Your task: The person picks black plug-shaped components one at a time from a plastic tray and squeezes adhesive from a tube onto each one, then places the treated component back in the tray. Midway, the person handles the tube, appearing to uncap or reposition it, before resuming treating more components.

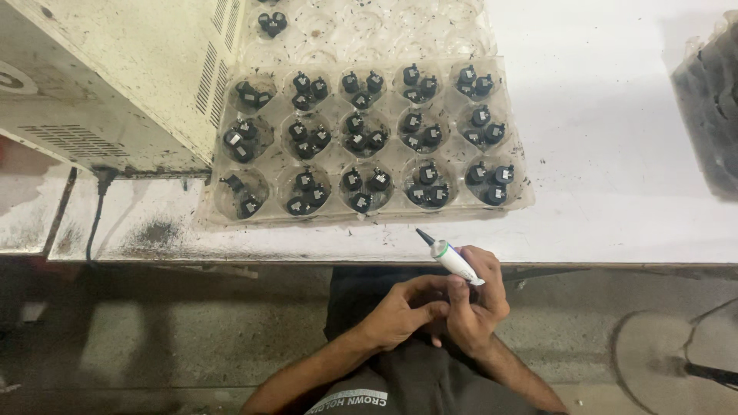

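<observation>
Two hands meet just below the counter's [615,138] near edge, over the person's lap. Left to right: beige machine housing [115,77] on the counter's left end; clear plastic tray [369,214] beside it, pockets holding small black parts [365,134], tray close to the near edge. Left hand [400,311] curled, fingertips pinching something too small to tell, touching the right hand [477,303]. Right hand closed around a white applicator tube [450,257], dark nozzle pointing up-left toward the tray. Dark bin [711,100] at the counter's right edge.
</observation>
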A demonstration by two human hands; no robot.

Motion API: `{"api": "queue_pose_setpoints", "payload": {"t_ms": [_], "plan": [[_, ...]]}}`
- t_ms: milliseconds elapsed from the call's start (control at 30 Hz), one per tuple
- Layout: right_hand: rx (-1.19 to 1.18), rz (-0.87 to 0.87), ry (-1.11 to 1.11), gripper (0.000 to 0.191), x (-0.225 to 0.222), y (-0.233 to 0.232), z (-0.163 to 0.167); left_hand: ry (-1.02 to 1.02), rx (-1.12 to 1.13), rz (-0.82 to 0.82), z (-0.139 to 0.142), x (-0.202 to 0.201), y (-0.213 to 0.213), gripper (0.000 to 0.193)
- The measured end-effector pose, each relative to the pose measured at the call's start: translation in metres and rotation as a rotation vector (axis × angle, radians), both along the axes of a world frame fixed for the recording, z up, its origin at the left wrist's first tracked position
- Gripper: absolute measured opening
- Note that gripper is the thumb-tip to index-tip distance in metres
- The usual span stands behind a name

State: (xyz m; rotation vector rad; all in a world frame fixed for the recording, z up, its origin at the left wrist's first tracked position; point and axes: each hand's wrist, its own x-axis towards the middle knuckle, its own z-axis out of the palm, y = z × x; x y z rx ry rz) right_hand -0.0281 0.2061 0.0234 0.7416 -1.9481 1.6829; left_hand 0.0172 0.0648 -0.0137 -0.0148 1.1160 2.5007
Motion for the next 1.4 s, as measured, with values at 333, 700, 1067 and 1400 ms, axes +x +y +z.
{"api": "queue_pose_setpoints", "payload": {"t_ms": [333,700,1067,1400], "plan": [[-0.144,0.116,-0.264,0.039,-0.002,0.003,-0.006,0.083,0.076,0.038,-0.001,-0.001,-0.003,0.035],[-0.11,0.03,-0.147,0.039,-0.006,0.0,0.001,0.067,0.173,0.498,0.025,-0.023,-0.043,0.042],[0.239,-0.076,0.215,0.035,-0.002,-0.008,0.009,0.154,0.167,0.538,0.042,-0.023,-0.058,0.046],[0.31,-0.118,0.268,0.038,-0.002,-0.013,0.009,0.158,0.13,0.546,0.042,-0.02,-0.059,0.046]]}}
